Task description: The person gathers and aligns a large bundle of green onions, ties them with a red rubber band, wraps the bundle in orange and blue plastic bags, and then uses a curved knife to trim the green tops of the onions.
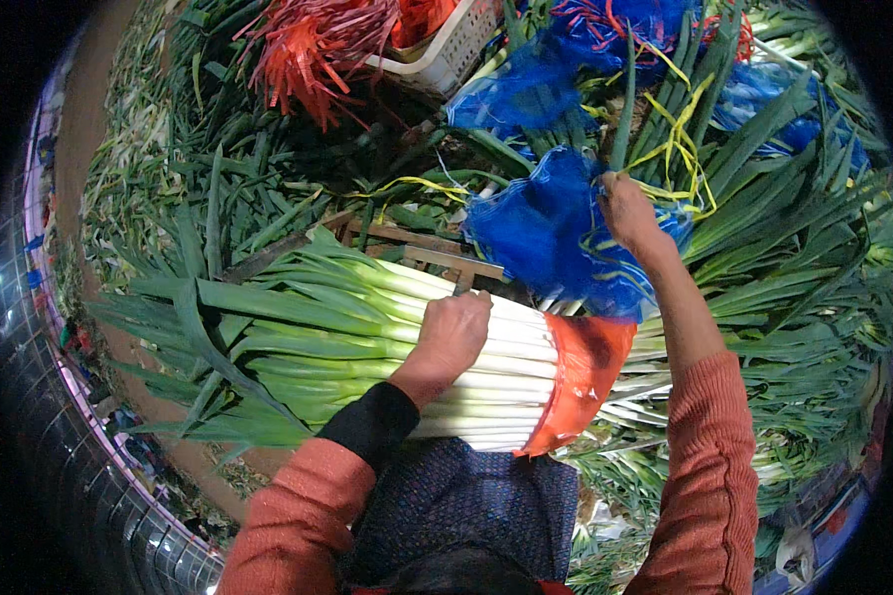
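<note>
A wide bundle of large green onions [506,372] lies across in front of me, leaves to the left, its right end wrapped in an orange plastic sleeve [591,372]. My left hand [450,335] rests closed on the white stalks, beside the upright of a wooden frame [454,260]; whether its fingers grip anything is unclear. Above the sleeve, my right hand [629,212] pinches the edge of a blue mesh net bag [543,223], which hangs down to the sleeve. Yellow ties [677,141] lie by the right hand.
Loose green onions [774,260] are piled on the right. A white plastic crate [446,56] stands at the top, with red and orange strips [312,52] beside it. More blue netting [618,37] lies at the upper right. Leaf scraps [138,149] cover the ground at the left.
</note>
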Available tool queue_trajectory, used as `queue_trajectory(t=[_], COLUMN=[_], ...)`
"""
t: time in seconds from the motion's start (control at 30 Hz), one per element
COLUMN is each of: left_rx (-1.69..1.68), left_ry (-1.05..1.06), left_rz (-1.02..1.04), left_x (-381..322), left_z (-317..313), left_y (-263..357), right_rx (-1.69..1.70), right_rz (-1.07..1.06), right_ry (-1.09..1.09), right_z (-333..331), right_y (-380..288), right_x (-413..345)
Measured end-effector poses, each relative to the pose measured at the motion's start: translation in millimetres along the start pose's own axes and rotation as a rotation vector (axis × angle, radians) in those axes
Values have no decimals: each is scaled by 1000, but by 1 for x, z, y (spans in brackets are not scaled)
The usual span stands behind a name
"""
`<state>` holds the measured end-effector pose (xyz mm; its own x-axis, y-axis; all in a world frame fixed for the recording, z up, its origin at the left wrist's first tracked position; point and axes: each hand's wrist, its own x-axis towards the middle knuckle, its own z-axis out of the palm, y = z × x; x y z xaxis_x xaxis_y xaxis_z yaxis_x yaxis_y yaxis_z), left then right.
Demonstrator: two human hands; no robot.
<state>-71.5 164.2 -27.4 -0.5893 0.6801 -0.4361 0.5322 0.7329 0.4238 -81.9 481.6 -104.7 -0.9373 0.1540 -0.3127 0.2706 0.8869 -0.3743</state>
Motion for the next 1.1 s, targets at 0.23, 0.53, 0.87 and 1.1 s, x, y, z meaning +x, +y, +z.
queue_trajectory(t=[0.23,0.53,0.87,1.1], left_rx=[9,16,-74,51], left_ry=[-45,-72,-129,-9], left_rz=[-23,-35,-83,-21], left_x=[-1,1,3,2], left_z=[5,-2,-12,-1], left_y=[-2,3,5,1], right_rx=[-201,-512,226,612], right_rz=[-91,-48,-452,-498], right_ry=[467,142,364,-93], right_z=[14,0,25,-20], right_y=[14,35,22,-96], right_x=[117,205,176,9])
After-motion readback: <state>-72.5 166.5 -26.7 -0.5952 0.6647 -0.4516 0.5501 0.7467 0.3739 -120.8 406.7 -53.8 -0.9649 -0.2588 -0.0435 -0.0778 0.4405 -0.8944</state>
